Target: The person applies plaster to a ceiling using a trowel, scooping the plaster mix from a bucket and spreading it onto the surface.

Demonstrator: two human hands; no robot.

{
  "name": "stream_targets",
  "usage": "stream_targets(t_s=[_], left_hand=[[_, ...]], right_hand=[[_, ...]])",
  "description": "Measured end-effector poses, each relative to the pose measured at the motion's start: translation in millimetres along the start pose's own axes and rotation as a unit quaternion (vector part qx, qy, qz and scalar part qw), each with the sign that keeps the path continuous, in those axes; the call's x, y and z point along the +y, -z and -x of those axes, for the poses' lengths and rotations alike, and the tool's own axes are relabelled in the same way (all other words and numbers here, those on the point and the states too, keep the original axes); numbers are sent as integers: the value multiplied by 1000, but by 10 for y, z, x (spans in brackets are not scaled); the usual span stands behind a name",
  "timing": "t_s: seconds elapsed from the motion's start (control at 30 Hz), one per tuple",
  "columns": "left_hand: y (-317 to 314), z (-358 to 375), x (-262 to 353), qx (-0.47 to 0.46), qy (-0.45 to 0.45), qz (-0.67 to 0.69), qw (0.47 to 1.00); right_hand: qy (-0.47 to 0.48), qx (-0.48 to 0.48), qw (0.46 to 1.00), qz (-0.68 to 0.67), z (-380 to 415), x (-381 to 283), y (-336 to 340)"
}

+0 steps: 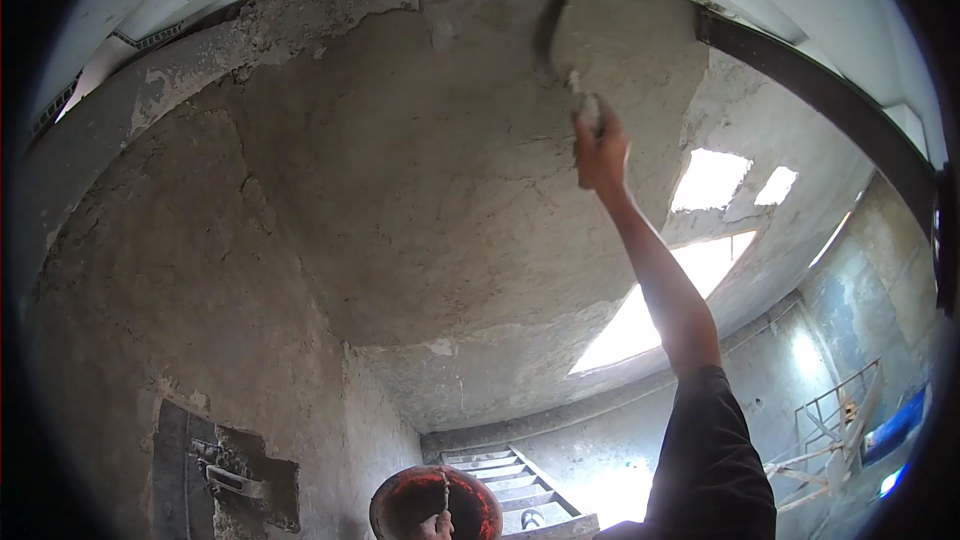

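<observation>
My right hand [602, 152] is raised high with the arm stretched out, its fingers wrapped round the handle of a trowel [608, 25]. The trowel's broad grey blade is up against the plastered wall [470, 140], close to the wall's top edge, and a dark shadow lies along its left side. Low in the view, my left hand [436, 528] is closed on the twisted, rope-like handle of a dark bucket [487, 507] with a red-stained inside. Only part of that hand shows. The bottom of the bucket is cut off by the frame.
A ladder [520, 485] leans behind the bucket. A dark metal beam [820, 90] runs along the upper right. An electrical box [230, 475] is set in the left wall. Bright openings [712, 180] pierce the wall; a metal frame [835, 430] stands far right.
</observation>
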State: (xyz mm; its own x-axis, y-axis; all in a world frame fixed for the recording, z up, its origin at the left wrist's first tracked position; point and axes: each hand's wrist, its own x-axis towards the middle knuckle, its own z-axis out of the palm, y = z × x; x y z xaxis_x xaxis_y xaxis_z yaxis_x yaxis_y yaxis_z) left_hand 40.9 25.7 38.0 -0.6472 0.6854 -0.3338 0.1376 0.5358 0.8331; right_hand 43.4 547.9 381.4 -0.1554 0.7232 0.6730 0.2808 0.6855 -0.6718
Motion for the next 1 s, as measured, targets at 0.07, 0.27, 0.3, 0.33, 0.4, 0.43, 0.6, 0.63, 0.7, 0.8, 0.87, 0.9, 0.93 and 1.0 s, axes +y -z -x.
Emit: stream_targets(t_s=[0.07,0.27,0.3,0.33,0.4,0.43,0.6,0.63,0.7,0.8,0.87,0.9,0.93,1.0], left_hand=[[-27,-18,-70,5,7,-1,1000],[-63,-42,-108,6,4,-2,1000],[-65,-39,-76,5,5,-2,1000],[-51,-24,-47,1,-1,-9,1000],[-32,-17,-34,0,-6,-16,1000],[-24,-16,-39,0,-13,-19,1000],[-134,-79,-271,25,-32,-42,998],[-103,-62,-207,21,-33,-35,999],[-80,-61,-114,17,-34,-29,999],[-61,-61,-103,11,-27,-27,999],[-77,-63,-142,14,-20,-43,999],[-73,-56,-126,13,-20,-44,999],[-62,-53,-95,6,-13,-34,999],[-45,-45,-46,1,-5,-23,1000]], right_hand=[[26,79,996,-31,-170,32,53],[87,-93,990,56,65,0,-107],[86,-93,990,56,149,-15,-118],[117,-144,981,53,252,-23,-117],[149,-194,969,46,297,24,-119],[156,-158,975,27,282,118,-107],[-24,-8,999,-36,54,-35,105],[-11,8,999,-34,-36,1,108],[1,25,999,-31,-63,50,71],[27,-40,999,11,103,51,-76],[92,-194,975,51,267,5,-91],[92,-194,975,51,304,48,-93],[140,-199,969,47,334,88,-110],[190,-205,959,41,307,130,-95]])
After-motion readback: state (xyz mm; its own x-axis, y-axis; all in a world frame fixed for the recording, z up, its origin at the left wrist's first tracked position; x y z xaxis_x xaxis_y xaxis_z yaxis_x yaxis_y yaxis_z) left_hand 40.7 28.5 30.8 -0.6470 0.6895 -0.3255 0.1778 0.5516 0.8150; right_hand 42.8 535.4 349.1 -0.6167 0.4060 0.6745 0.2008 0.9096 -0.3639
